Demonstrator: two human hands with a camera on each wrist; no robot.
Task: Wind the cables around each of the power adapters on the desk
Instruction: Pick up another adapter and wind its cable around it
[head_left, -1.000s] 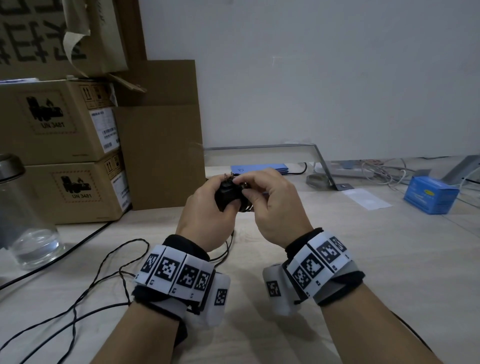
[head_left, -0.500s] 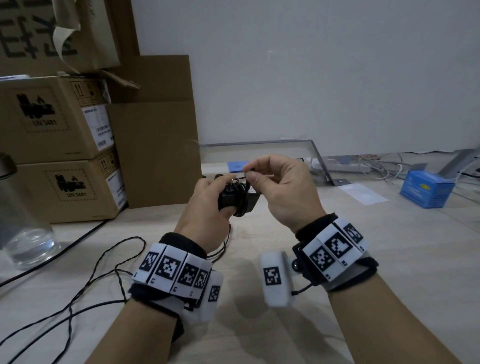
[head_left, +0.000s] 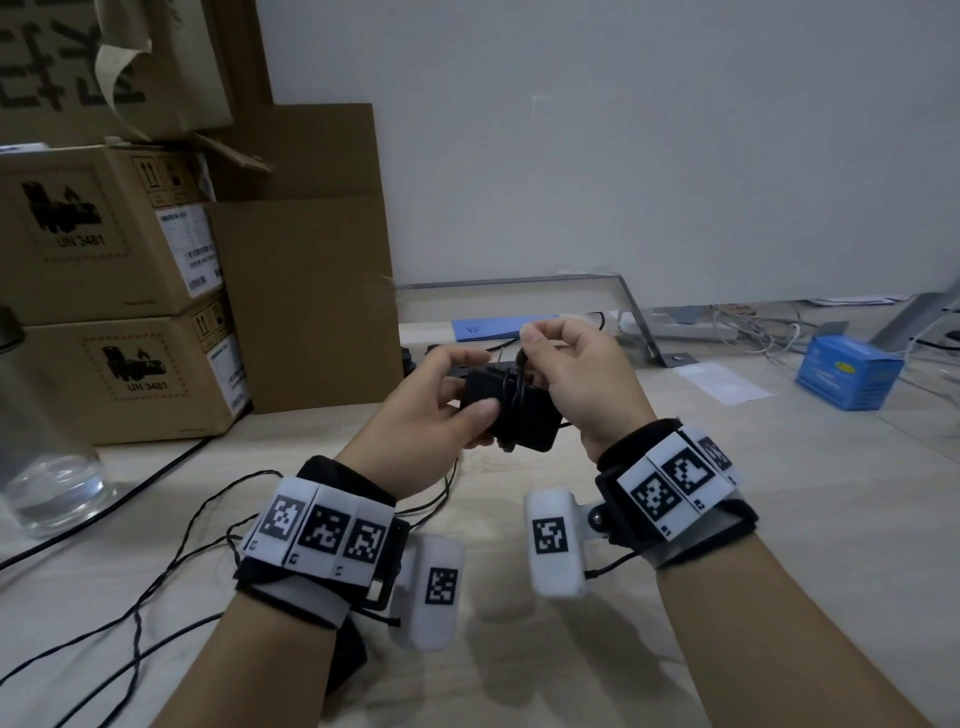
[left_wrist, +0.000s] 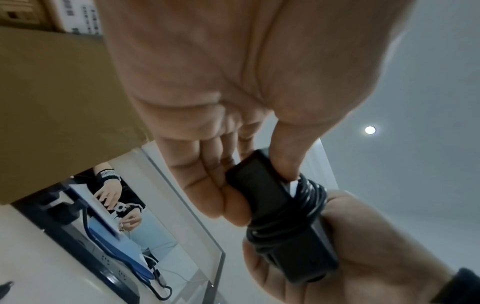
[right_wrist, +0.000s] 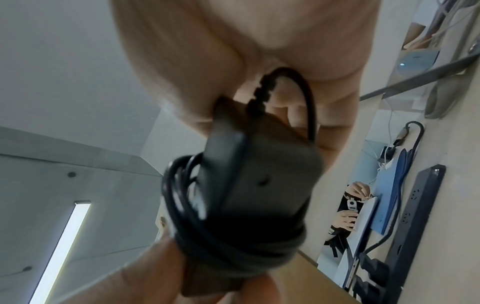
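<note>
- The power adapter (head_left: 511, 415) is a matte black plastic block with rounded edges, held in the air above the pale wood-grain desk (head_left: 779, 519), between the two hands.
- The cable (left_wrist: 288, 214) is thin, round and glossy black; several turns lie tight around the adapter's middle, and a ribbed strain relief leaves one end of the block in a short arc.
- The left hand (head_left: 426, 431) grips one end of the adapter, thumb on one face and fingers curled beneath.
- The right hand (head_left: 582, 379) is at the other end, fingers curled, with thumb and forefinger pinching a strand of cable just above the block; the palm lies against the adapter's far end.
- Both wrists carry black straps with white blocks printed in square black-and-white markers.
- Loose thin black wires (head_left: 156, 571) trail in loops over the desk at the left, under the left forearm.
- A clear glass bottle (head_left: 47, 467) with water at the bottom stands at the far left edge.
- Brown corrugated cardboard boxes (head_left: 119, 312) are stacked behind it, printed with black marks and white labels.
- A small blue carton (head_left: 847, 371) sits well apart at the right, near a tangle of white cords and a white power strip by the wall.
- A bent grey metal bracket (head_left: 639, 317) stands behind the hands, with a flat blue item lying behind it.
</note>
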